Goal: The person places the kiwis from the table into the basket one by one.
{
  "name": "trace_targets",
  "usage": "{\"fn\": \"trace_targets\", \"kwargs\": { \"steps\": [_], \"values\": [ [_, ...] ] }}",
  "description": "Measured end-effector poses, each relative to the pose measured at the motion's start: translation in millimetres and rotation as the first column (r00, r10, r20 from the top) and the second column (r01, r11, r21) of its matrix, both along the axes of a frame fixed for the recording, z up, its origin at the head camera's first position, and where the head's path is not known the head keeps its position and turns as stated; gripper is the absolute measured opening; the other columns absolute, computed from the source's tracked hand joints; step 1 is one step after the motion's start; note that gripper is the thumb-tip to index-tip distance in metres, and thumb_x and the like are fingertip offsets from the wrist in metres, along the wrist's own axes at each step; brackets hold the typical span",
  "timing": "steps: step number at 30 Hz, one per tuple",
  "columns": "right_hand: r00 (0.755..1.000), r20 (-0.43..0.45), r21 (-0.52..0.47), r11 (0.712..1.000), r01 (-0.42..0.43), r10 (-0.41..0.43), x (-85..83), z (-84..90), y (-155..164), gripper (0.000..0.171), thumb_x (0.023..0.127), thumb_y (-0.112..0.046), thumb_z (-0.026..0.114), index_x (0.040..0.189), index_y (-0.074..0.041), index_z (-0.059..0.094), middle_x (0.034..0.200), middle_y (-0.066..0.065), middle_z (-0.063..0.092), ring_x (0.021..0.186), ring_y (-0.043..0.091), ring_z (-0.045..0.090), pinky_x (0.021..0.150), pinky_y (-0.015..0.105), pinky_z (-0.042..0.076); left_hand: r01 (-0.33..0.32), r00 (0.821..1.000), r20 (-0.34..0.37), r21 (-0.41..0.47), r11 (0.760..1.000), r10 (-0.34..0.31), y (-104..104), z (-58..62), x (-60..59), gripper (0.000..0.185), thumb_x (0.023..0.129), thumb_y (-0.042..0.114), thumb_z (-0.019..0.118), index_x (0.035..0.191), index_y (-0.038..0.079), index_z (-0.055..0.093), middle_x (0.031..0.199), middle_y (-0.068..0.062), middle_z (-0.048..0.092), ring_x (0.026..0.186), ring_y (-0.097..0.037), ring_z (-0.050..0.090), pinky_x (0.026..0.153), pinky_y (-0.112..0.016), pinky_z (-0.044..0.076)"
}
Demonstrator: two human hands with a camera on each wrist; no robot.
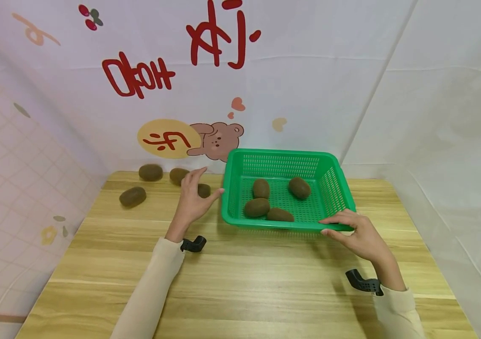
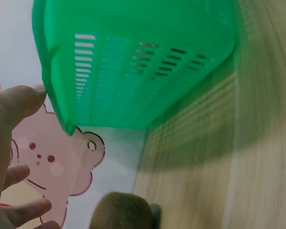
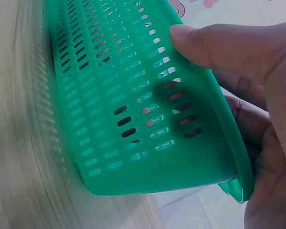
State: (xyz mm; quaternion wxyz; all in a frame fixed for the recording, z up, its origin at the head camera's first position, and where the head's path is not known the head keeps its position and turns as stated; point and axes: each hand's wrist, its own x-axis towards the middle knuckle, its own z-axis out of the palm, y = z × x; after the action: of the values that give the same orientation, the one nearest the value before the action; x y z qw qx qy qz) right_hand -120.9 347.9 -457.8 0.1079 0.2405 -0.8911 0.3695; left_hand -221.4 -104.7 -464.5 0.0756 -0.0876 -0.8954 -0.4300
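Note:
A green plastic basket (image 1: 287, 226) with slotted walls stands on the table, several brown kiwis (image 1: 299, 188) inside it. My right hand (image 1: 361, 233) grips its near rim close to the right corner. In the right wrist view the thumb (image 3: 219, 45) lies outside the wall and the fingers reach over the rim. My left hand (image 1: 193, 197) is by the basket's left side, fingers spread and thumb tip at the rim, holding nothing. Behind this hand a kiwi (image 1: 204, 190) shows between thumb and fingers. Another kiwi (image 1: 178, 176) is partly hidden by the fingertips.
Two more kiwis, one near the back edge (image 1: 150, 172) and one nearer the front (image 1: 132, 197), lie on the left of the wooden table (image 1: 265, 292). A white printed cloth (image 1: 308, 84) hangs close behind the table. Each wrist carries a black camera mount (image 1: 363, 282).

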Motion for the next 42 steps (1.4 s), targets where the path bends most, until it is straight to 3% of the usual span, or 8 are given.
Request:
{"fn": "trace_targets", "kwargs": {
  "steps": [13, 17, 23, 29, 37, 42],
  "values": [
    [1.000, -0.011, 0.006, 1.000, 0.006, -0.006, -0.1, -1.3, 1.4, 0.039, 0.078, -0.006, 0.088, 0.106, -0.030, 0.079, 0.093, -0.014, 0.070, 0.088, 0.009, 0.059, 0.075, 0.017, 0.046, -0.074, 0.997, -0.029, 0.005, 0.997, 0.074, -8.2, -22.7, -6.6, 0.084, 0.087, 0.038, 0.083, 0.154, 0.006, 0.042, 0.153, -0.024, 0.035, 0.143, -0.042, 0.030, 0.115, -0.063, 0.033],
    [1.000, -0.010, 0.005, 1.000, 0.004, -0.004, -0.6, -1.3, 1.5, 0.039, 0.078, -0.006, 0.088, 0.106, -0.030, 0.079, 0.093, -0.013, 0.071, 0.088, 0.012, 0.060, 0.074, 0.021, 0.047, -0.101, 0.995, 0.000, 0.011, 0.995, 0.101, -9.5, -28.0, -7.5, 0.080, 0.088, 0.031, 0.082, 0.153, 0.004, 0.043, 0.150, -0.026, 0.036, 0.142, -0.044, 0.031, 0.115, -0.063, 0.032],
    [1.000, -0.008, 0.011, 1.000, 0.007, -0.007, -0.4, -1.1, 1.1, 0.039, 0.079, -0.007, 0.088, 0.107, -0.032, 0.079, 0.093, -0.018, 0.069, 0.087, 0.005, 0.058, 0.073, 0.024, 0.048, -0.134, 0.990, 0.036, 0.007, 0.991, 0.133, -12.8, -37.5, -9.7, 0.069, 0.089, 0.020, 0.080, 0.148, 0.001, 0.049, 0.147, -0.027, 0.041, 0.138, -0.046, 0.037, 0.113, -0.063, 0.037],
    [1.000, -0.005, 0.005, 1.000, 0.005, -0.005, -0.3, -0.5, 0.8, 0.039, 0.079, -0.007, 0.087, 0.106, -0.033, 0.079, 0.093, -0.018, 0.069, 0.086, 0.015, 0.060, 0.073, 0.022, 0.047, -0.126, 0.991, 0.042, -0.002, 0.992, 0.126, -15.9, -42.8, -12.7, 0.055, 0.091, 0.013, 0.075, 0.142, 0.003, 0.056, 0.143, -0.025, 0.048, 0.133, -0.047, 0.047, 0.110, -0.062, 0.041],
    [1.000, -0.002, -0.001, 1.000, 0.001, -0.001, 0.2, 1.6, 0.0, 0.030, 0.080, -0.006, 0.087, 0.105, -0.021, 0.081, 0.093, -0.015, 0.071, 0.087, 0.011, 0.059, 0.074, 0.019, 0.047, -0.118, 0.993, 0.029, 0.001, 0.993, 0.118, -20.2, -43.1, -14.3, 0.048, 0.092, 0.013, 0.076, 0.137, 0.005, 0.063, 0.137, -0.024, 0.055, 0.129, -0.047, 0.053, 0.110, -0.060, 0.043],
    [1.000, -0.004, 0.000, 1.000, 0.003, -0.003, 0.8, 0.8, -0.4, 0.037, 0.079, -0.006, 0.087, 0.107, -0.030, 0.079, 0.093, -0.017, 0.070, 0.087, 0.014, 0.060, 0.073, 0.023, 0.048, -0.103, 0.994, 0.024, 0.004, 0.995, 0.103, -21.5, -44.1, -13.8, 0.045, 0.092, 0.015, 0.078, 0.134, 0.005, 0.065, 0.134, -0.023, 0.057, 0.128, -0.045, 0.054, 0.110, -0.058, 0.043]
  ]
}}
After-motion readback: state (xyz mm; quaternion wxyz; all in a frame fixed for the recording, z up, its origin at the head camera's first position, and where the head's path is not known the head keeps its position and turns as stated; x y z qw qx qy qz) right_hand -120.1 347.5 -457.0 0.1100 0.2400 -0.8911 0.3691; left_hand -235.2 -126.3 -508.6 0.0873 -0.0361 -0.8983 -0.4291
